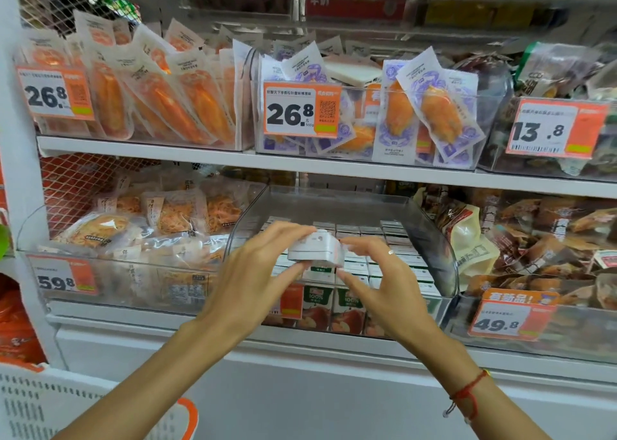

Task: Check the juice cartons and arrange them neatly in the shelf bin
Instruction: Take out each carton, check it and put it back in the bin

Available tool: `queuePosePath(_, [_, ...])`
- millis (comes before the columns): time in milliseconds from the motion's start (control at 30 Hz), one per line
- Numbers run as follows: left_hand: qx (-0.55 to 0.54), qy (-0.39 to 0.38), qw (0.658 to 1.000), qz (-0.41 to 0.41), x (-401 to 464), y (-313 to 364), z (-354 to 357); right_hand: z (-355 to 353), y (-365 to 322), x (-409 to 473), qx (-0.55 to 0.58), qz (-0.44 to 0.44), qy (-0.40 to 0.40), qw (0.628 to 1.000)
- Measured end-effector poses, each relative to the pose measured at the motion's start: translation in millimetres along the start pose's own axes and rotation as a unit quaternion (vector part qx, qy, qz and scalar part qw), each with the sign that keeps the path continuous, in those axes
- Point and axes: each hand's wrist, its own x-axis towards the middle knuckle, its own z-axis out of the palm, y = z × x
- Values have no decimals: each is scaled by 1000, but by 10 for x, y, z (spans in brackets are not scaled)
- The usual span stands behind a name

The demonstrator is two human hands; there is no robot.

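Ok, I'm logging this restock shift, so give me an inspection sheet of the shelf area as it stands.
Surface: white lower shelf, carrying clear bins.
Job's things: juice carton held over the middle clear bin; rows of juice cartons stand upright inside.
Clutter: nothing seen.
Grippers: left hand grips the carton; right hand fingertips touch its other side.
Cables: nothing seen.
Surroundings: snack packs in neighbouring bins, orange price tags, white basket lower left.
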Motion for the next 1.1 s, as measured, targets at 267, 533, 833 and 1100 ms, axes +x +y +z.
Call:
queuePosePath(267, [38, -62, 997, -36, 404, -187, 274, -9, 333, -105, -213, 100, -80, 969])
queuePosePath(533, [59, -289, 953, -68, 742, -346, 304, -11, 354, -86, -205, 115, -94, 967])
queuePosePath(833, [15, -398, 912, -97, 731, -543, 553, -5, 364, -101, -192, 120, -88, 970])
queuePosePath(1100, [58, -393, 916, -54, 713, -598, 599, 1, 368, -98, -183, 127, -88, 971])
